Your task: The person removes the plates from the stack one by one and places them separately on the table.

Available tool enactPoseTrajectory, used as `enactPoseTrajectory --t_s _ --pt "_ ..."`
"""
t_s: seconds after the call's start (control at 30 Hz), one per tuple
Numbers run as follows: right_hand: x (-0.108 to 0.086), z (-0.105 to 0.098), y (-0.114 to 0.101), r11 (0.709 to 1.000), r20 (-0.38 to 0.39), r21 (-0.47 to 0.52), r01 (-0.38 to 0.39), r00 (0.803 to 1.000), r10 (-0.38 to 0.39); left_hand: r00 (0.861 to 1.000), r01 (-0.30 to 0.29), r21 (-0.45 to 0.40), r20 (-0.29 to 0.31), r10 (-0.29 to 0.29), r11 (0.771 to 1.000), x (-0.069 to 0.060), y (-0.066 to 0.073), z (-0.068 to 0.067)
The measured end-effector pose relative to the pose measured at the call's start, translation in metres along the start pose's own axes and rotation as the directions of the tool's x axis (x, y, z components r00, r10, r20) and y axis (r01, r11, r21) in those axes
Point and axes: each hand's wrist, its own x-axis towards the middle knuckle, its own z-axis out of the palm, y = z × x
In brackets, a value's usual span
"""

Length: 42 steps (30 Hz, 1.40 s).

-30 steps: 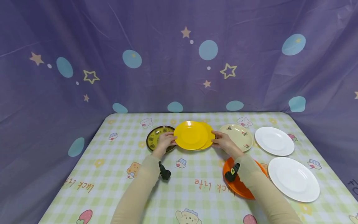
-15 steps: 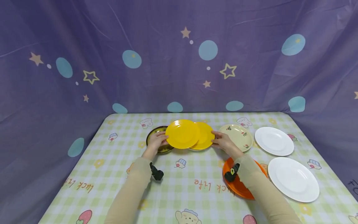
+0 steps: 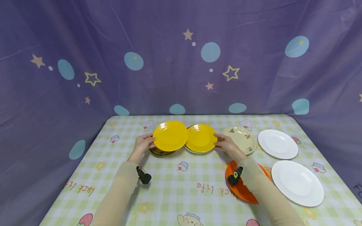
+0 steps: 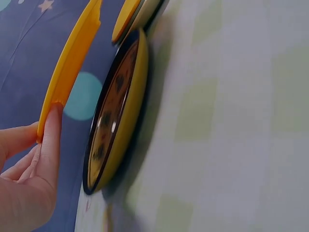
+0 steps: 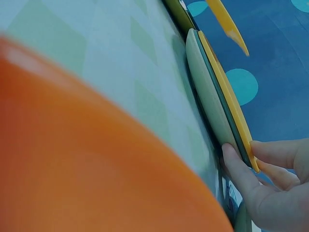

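My left hand pinches the left rim of a yellow plate, held raised and slightly tilted. Beneath it a patterned plate with a dark rim lies on the cloth, mostly hidden in the head view. At the middle, a second yellow plate is stacked on a pale plate with a dark rim. My right hand grips the right edge of this stack; in the right wrist view its thumb touches the pale plate and its fingers the yellow rim.
A cream plate with small printed sprigs lies just right of the right hand. Two white plates lie farther right. An orange plate sits partly under the right forearm. A purple curtain hangs behind the checked tablecloth.
My left hand has carried its yellow plate leftward, off the other yellow plate and over the patterned plate. The second yellow plate now shows almost whole. My right hand has stayed in place.
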Motion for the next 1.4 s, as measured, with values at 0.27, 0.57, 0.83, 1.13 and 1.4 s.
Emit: enactPoseTrajectory --t_s 0.27,0.57,0.83,1.13,1.4 --pt "0.0 0.0 0.0 1.0 -0.008 0.002 -0.001 1.0 0.001 0.998 0.003 0.045 -0.055 -0.001 0.999 -0.004 0.001 -0.029" --pt "0.001 0.0 0.0 1.0 -0.023 -0.007 -0.022 0.999 0.022 0.992 0.007 0.097 -0.128 0.006 0.995 -0.007 0.001 -0.054" --pt "0.002 0.0 0.001 1.0 -0.031 -0.013 -0.022 0.999 0.022 0.991 -0.033 -0.009 -0.129 0.032 0.999 -0.015 -0.001 -0.079" --pt "0.0 -0.002 0.005 1.0 -0.003 -0.018 0.013 1.0 -0.013 0.976 0.012 -0.082 -0.216 -0.03 0.997 -0.023 -0.01 -0.114" --pt "0.001 -0.002 0.005 0.999 0.009 -0.025 0.021 1.0 -0.021 0.953 0.064 -0.161 -0.284 -0.108 0.985 -0.026 -0.016 -0.136"
